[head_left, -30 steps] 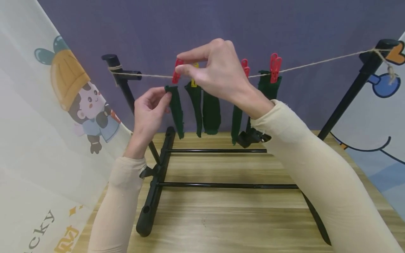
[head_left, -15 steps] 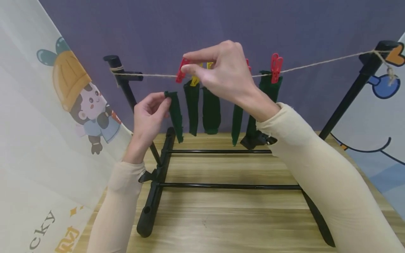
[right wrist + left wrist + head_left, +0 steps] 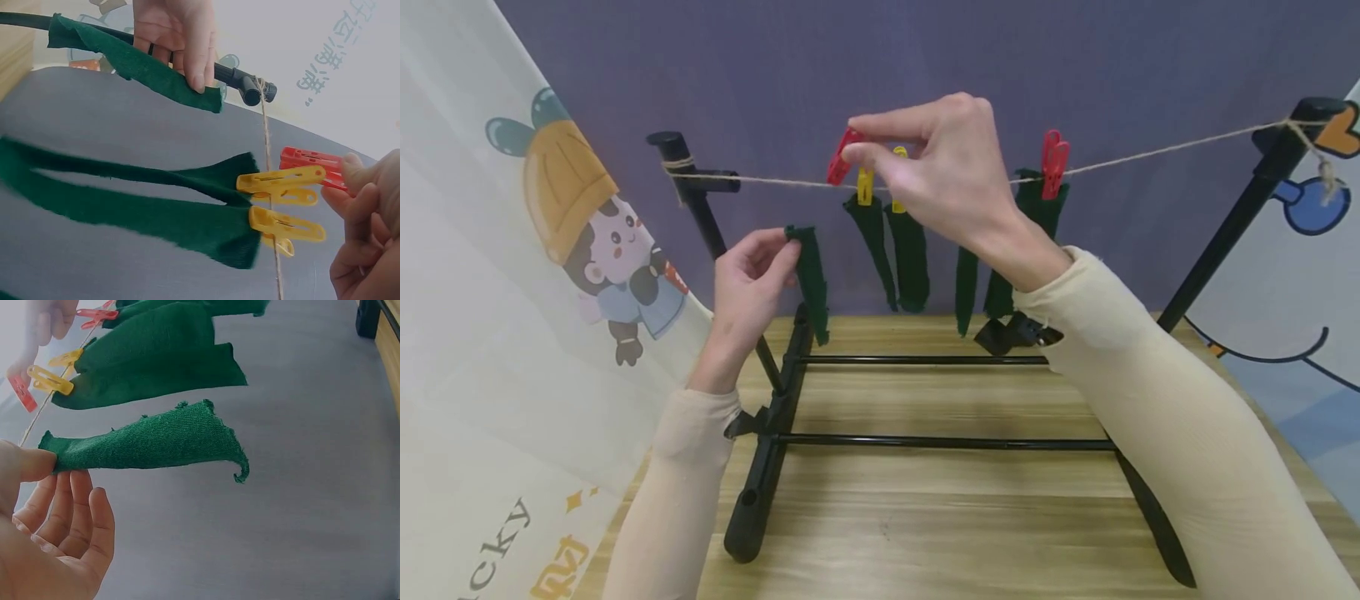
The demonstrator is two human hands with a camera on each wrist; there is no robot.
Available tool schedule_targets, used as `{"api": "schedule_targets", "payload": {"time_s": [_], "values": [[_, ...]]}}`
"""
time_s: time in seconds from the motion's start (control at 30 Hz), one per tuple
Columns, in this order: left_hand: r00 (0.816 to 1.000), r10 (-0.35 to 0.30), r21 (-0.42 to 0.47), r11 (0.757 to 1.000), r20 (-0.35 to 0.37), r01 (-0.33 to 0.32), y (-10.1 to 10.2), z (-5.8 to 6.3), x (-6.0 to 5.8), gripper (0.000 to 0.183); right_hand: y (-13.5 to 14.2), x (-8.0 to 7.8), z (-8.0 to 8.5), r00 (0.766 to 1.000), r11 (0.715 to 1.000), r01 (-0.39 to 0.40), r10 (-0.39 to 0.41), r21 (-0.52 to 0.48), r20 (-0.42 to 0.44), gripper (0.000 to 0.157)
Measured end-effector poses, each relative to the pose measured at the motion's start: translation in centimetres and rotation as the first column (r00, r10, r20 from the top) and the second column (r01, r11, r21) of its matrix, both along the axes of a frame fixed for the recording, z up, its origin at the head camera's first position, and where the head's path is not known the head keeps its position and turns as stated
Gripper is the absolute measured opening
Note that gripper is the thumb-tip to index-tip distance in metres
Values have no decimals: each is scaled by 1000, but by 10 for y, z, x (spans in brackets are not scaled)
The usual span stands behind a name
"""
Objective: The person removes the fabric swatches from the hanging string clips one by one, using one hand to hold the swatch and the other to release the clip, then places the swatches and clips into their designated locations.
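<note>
My left hand [image 3: 747,279] pinches the top corner of a narrow green cloth strip [image 3: 811,287] between thumb and fingers. The strip dangles below and apart from the twine line [image 3: 782,181]; its lower end curls in the left wrist view. Above the line, my right hand [image 3: 951,171] pinches a red clothespin [image 3: 309,157] by its handle end, tilted, with no cloth in it. Right beside it, two yellow clothespins [image 3: 284,180] fasten neighbouring green strips [image 3: 144,215] to the twine.
Farther right, a red clothespin [image 3: 1055,162] holds another green piece [image 3: 1039,208], partly behind my right wrist. The twine runs between two black posts [image 3: 1232,212] of a stand, whose crossbars [image 3: 925,442] lie low over the wooden table [image 3: 880,533]. Printed curtains surround it.
My right hand has lifted the red clothespin off the line, moving up and right. My left hand has lowered the green strip slightly, away from the twine. The hanging strips have swung.
</note>
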State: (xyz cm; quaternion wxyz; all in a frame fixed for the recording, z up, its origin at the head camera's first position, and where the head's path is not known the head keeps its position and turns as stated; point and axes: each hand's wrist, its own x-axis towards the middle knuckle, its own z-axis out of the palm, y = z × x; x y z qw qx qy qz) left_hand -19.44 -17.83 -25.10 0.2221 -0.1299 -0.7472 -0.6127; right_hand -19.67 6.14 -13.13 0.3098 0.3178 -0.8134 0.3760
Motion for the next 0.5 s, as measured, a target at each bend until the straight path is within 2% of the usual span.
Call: {"api": "schedule_targets", "payload": {"time_s": [0.5], "values": [[998,7,-32,999,67,-5,-10,-17,2,23,11,7,-12,999,999,-43,43,-9,23,26]]}}
